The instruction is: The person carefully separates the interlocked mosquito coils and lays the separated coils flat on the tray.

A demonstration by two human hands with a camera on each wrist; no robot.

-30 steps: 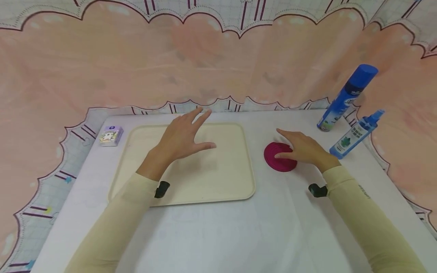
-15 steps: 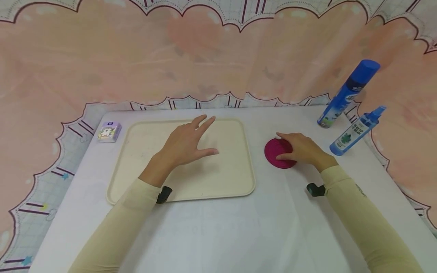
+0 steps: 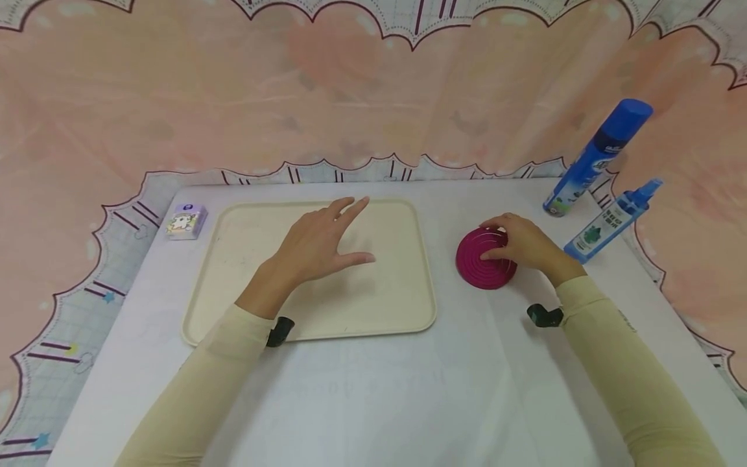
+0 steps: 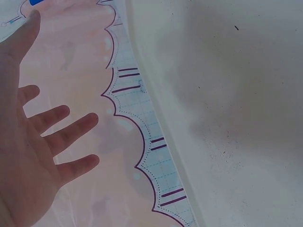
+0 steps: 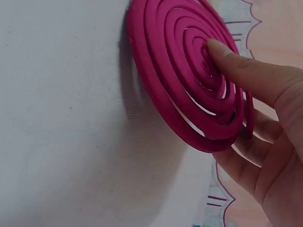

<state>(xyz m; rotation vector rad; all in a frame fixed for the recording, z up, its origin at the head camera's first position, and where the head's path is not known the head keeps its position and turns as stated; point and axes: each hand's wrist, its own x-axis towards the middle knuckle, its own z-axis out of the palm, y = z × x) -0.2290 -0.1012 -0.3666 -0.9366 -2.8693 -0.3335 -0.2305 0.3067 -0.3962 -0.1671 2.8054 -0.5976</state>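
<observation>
I see the right hand [image 3: 523, 241], aimed at ten o'clock, pinching a magenta spiral [image 3: 480, 267] — the left hand [image 3: 312, 245] hangs empty over the tray [image 3: 403, 288], fingers spread.

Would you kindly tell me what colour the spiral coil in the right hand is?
The spiral coil is deep magenta, best seen in the right wrist view.

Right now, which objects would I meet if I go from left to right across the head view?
Small purple pack, cream tray, magenta spiral disc, then blue can and blue spray bottle together.
</observation>
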